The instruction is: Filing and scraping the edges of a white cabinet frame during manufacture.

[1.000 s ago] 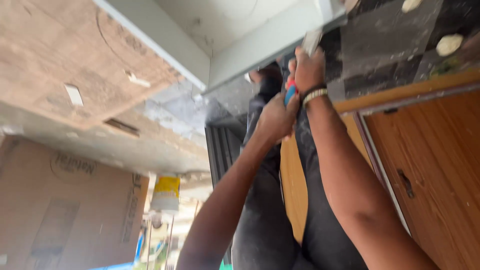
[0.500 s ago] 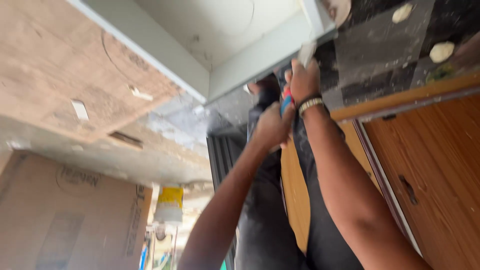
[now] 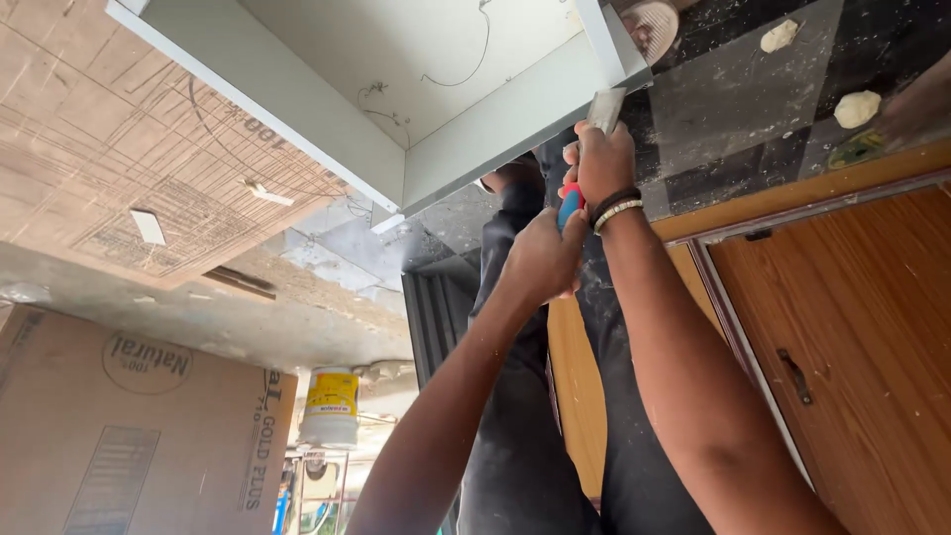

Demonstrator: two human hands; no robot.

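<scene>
My right hand (image 3: 597, 164), with dark and pale bands on the wrist, is closed around the upper part of a scraper-like tool. The tool's flat metal blade (image 3: 606, 107) sticks out above the fist and touches the outer corner of a white box-shaped frame (image 3: 515, 129). My left hand (image 3: 543, 260) sits just below and grips the tool's red and blue handle (image 3: 570, 206). Both forearms reach in from the bottom edge. Behind them are legs in dark, dusty trousers (image 3: 515, 426).
A dark speckled tiled surface (image 3: 733, 119) carries pale putty lumps (image 3: 858, 107). A brown wooden door (image 3: 852, 347) fills the right side. At left are a plywood sheet (image 3: 99, 149), a cardboard box (image 3: 129, 436) and a yellow-and-white can (image 3: 330, 406). A foot (image 3: 649, 25) shows at the top.
The view has shifted, so more of the white frame's inside shows. Both hands stay clamped on the tool at the frame's corner, a little lower in the picture.
</scene>
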